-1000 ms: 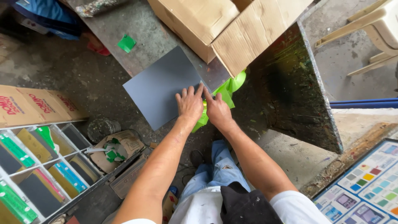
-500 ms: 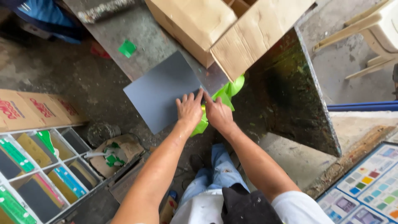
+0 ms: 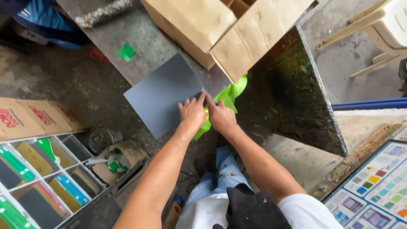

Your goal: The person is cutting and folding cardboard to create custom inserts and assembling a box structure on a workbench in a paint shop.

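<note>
A flat grey sheet (image 3: 161, 95) lies on the edge of a dark metal table (image 3: 140, 34), overhanging toward me. My left hand (image 3: 191, 113) rests flat on the sheet's near right corner, fingers spread. My right hand (image 3: 220, 116) lies beside it, index finger stretched to the sheet's right edge. Both hands touch at the fingertips. A bright green plastic piece (image 3: 231, 93) sticks out under and between my hands, partly hidden by them.
An open cardboard box (image 3: 212, 25) stands on the table just behind the sheet. A small green scrap (image 3: 126, 51) lies on the tabletop. A rack of coloured sheet packs (image 3: 38, 182) sits at lower left, a colour chart (image 3: 377, 186) at lower right, a plastic chair (image 3: 377, 29) at top right.
Both hands have stayed pressed on the sheet's corner over the green piece. Only the camera view has shifted slightly.
</note>
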